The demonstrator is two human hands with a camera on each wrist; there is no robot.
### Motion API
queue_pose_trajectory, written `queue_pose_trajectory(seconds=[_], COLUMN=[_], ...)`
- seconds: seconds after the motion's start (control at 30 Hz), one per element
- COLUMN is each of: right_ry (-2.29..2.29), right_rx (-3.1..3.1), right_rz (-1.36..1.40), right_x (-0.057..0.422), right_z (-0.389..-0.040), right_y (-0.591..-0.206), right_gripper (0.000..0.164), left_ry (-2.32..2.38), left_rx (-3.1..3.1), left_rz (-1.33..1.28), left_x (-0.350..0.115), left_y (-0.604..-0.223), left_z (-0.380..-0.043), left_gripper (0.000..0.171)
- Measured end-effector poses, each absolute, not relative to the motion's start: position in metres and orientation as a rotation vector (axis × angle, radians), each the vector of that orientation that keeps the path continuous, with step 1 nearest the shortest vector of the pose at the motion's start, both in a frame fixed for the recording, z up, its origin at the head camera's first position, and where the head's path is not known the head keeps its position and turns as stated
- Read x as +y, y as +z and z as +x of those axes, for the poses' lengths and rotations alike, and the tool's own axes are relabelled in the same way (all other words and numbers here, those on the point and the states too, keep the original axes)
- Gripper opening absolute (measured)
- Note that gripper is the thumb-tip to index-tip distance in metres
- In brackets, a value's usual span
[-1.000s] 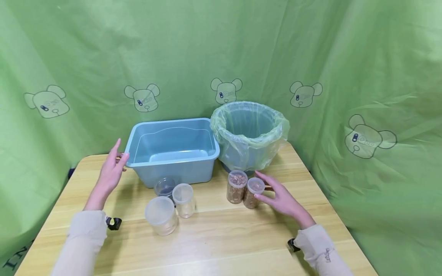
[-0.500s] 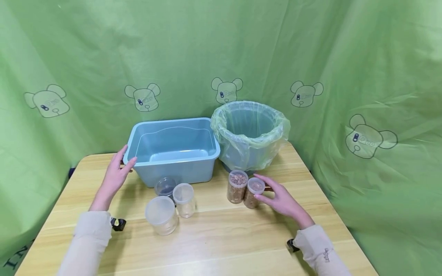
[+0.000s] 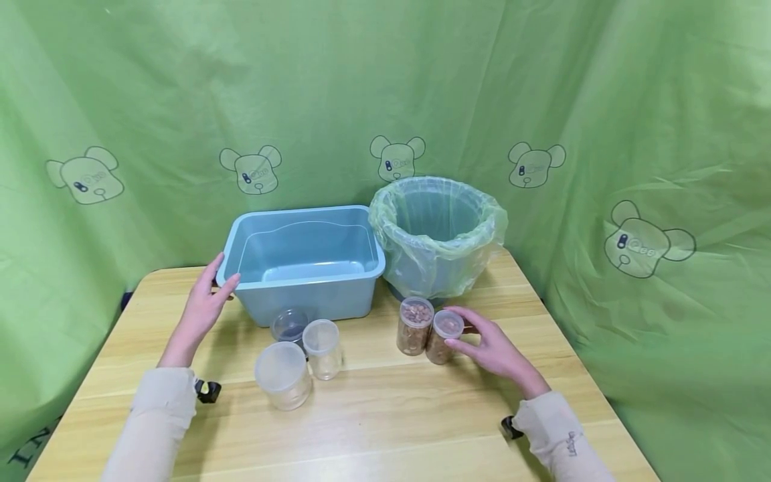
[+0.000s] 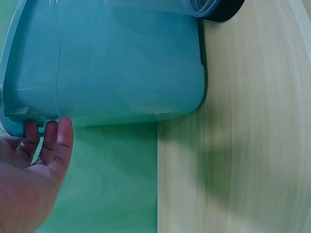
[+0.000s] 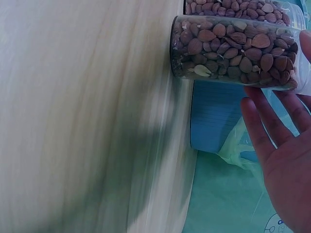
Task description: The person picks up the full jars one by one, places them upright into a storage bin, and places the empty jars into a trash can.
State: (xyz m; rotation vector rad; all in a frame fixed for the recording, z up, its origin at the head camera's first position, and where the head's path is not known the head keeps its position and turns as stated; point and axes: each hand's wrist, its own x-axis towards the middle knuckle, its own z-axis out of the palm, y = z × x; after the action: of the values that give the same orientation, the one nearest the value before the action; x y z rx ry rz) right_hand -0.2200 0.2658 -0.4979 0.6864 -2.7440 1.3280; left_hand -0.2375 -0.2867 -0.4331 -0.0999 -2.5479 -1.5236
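My left hand (image 3: 201, 304) grips the front left corner of a blue plastic tub (image 3: 307, 301); in the left wrist view its fingers (image 4: 62, 145) reach up under the rim. My right hand (image 3: 496, 351) holds a clear lidded jar (image 3: 440, 348) near its lid, thumb on one side and fingers on the other. Brown almond-like nuts fill this jar, as the right wrist view shows. Right beside it stands a slightly wider jar (image 3: 412, 338) of similar nuts. Both jars are upright on the wooden table (image 3: 385, 428).
In front of the tub stand a tall clear jar (image 3: 325, 361), a wide clear jar (image 3: 289, 391) and a dark-based clear container (image 3: 288, 326). A blue bin (image 3: 421, 264) lined with a green bag (image 3: 488, 231) stands right of the tub. Green curtain (image 3: 325, 80) hangs behind.
My left hand has moved right and onto the tub's corner, its thumb now over the rim. The right hand's fingers have drawn in slightly around the jar, which has hardly moved.
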Motion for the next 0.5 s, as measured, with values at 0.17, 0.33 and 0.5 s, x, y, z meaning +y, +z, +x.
queue_pose_trajectory(seconds=[0.17,0.33,0.5], right_ry=[1.313,1.287,1.226], right_rx=[-2.742,-2.727,-2.694], right_rz=[0.68,0.678,0.659], right_x=[0.269,0.272,0.274], right_z=[-0.221,-0.22,-0.217], right_y=[-0.497,-0.485,-0.465], right_gripper=[0.059,0.057,0.057], left_ry=[-1.533,-1.533,-1.53], left_rx=[-2.542,-2.551,-2.561], left_rz=[-0.125,-0.12,-0.11], left_x=[-0.284,-0.284,-0.282], left_y=[-0.429,-0.428,-0.422], left_z=[-0.235,-0.234,-0.231], left_gripper=[0.073,0.074,0.074])
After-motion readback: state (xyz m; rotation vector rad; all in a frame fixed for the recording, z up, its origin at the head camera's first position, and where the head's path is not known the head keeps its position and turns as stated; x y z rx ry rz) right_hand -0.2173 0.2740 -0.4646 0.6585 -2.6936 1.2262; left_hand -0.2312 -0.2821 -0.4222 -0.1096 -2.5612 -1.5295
